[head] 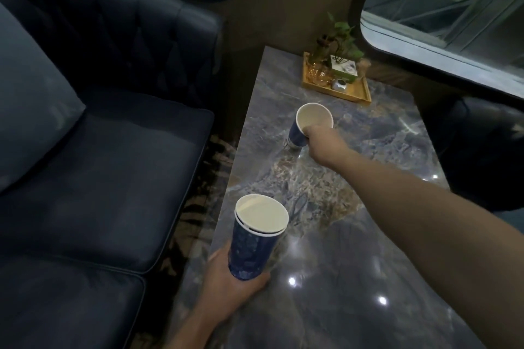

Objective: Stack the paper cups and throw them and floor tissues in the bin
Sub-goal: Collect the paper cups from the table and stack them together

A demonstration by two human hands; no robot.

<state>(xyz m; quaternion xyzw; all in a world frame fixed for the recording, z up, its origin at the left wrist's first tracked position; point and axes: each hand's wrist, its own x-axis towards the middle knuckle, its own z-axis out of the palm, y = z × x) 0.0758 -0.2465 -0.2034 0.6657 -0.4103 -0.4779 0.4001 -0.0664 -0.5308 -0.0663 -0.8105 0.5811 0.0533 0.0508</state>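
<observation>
My left hand (pixel 231 286) grips a stack of blue paper cups (pixel 255 238) with white insides, held upright near the marble table's left edge; two or three nested rims show. Farther along the table, my right hand (pixel 326 144) holds a single blue paper cup (pixel 309 125) by its rim, tilted with the white inside facing me, its base close to the tabletop. No tissues or bin are in view.
The grey marble table (pixel 354 249) runs away from me. A wooden tray (pixel 337 88) with a plant, a small box and glassware stands at its far end. A dark blue sofa (pixel 99 164) with a cushion fills the left. Windows sit behind.
</observation>
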